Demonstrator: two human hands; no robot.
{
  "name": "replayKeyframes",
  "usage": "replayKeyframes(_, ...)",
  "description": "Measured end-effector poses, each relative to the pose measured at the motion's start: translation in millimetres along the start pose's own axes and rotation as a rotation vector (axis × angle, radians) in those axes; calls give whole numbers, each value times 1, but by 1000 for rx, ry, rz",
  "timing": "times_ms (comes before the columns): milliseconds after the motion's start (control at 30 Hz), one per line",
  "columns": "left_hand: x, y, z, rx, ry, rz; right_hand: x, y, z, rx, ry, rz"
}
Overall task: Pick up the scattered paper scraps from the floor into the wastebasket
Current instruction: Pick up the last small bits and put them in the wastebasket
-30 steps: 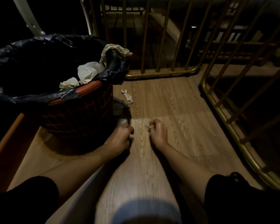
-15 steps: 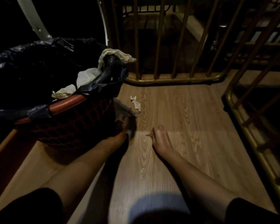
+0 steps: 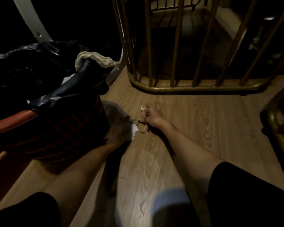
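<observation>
The red mesh wastebasket (image 3: 13,119), lined with a black plastic bag, stands at the left with paper inside and draped over its rim. My right hand (image 3: 152,116) is on the wooden floor, its fingers pinched around a white paper scrap (image 3: 142,108). My left hand (image 3: 120,130) lies in the basket's shadow against its side; it is blurred, and a white piece of paper (image 3: 134,128) shows at its fingers. Small curled scraps (image 3: 143,129) lie on the floor between the two hands.
A brass-coloured railing (image 3: 187,89) with vertical bars curves across the floor just beyond my hands. Another brass rail (image 3: 275,122) runs along the right side. A white curved bar (image 3: 31,22) rises behind the basket. Tiny paper bits (image 3: 143,208) lie on the near floor.
My right hand has reached forward to the scrap beside the basket and closed on it. My left hand stays by the basket's side. The view has shifted forward.
</observation>
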State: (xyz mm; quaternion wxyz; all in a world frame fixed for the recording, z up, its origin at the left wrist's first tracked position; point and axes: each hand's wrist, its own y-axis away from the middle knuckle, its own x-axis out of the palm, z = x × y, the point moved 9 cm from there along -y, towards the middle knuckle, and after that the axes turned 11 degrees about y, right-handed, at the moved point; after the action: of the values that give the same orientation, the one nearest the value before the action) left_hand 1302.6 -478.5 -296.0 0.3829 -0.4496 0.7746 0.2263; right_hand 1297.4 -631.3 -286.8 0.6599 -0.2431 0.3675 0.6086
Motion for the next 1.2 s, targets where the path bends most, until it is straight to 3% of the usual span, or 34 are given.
replayKeyframes(100,20,2,-2,-89,42,98,11,8,-1,-59,26,42)
replayKeyframes(267,24,50,-58,-41,82,-152,19,75,11,-259,34,-357)
replayKeyframes(333,27,71,-59,-73,104,-199,24,98,16,-277,48,-405)
replayKeyframes(600,-24,121,-26,-88,43,-172,22,134,10,-15,-128,-120)
replayKeyframes(833,-19,104,-18,-60,-72,49,41,203,20,-31,-65,144)
replayKeyframes(933,-8,105,-27,72,-137,67,51,241,18,-79,-36,134)
replayKeyframes(1033,5,124,-37,182,-95,46,72,268,29,-242,71,90)
replayKeyframes(1200,-4,128,-52,202,72,-63,84,291,61,-505,233,-62)
